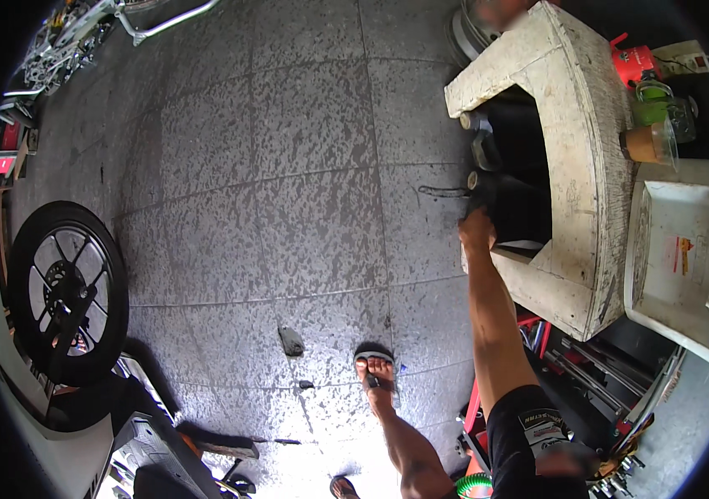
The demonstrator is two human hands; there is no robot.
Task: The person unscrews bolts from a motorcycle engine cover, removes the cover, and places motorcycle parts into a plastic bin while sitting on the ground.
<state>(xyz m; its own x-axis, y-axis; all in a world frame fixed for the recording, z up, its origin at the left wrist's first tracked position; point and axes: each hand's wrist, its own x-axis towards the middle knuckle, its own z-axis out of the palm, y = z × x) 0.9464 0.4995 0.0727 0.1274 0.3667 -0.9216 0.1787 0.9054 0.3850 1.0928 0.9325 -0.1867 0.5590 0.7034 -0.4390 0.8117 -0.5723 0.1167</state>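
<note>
And here's the right hand (478, 231), a little out from the centre toward three o'clock, at the open side of a worn white wooden cabinet (580, 200). The fingers are bunched against a slender dark piece (444, 192) that sticks out toward nine o'clock from the hand, over the grey tiled floor (313, 241). What it is, and whether the fingers close on it, nobody could tell from this angle! The left hand is out of view, so its state can't be told either.

Just past the fingertips, toward twelve, a pale round end (472, 180) shows against the cabinet's dark hollow. Over at two o'clock, by the cabinet's outer edge, a clear plastic cup (649, 143) with brown contents, a greenish glass jar (677, 121) near it, and a red container (633, 65) farther up. At three, a white basin (649, 249).

Down at six, one sandalled foot (375, 366) on the tiles, a dark flat scrap (290, 341) beside it toward ten. And out at nine, a black spoked motorcycle wheel (26, 333), well apart from the hand.
</note>
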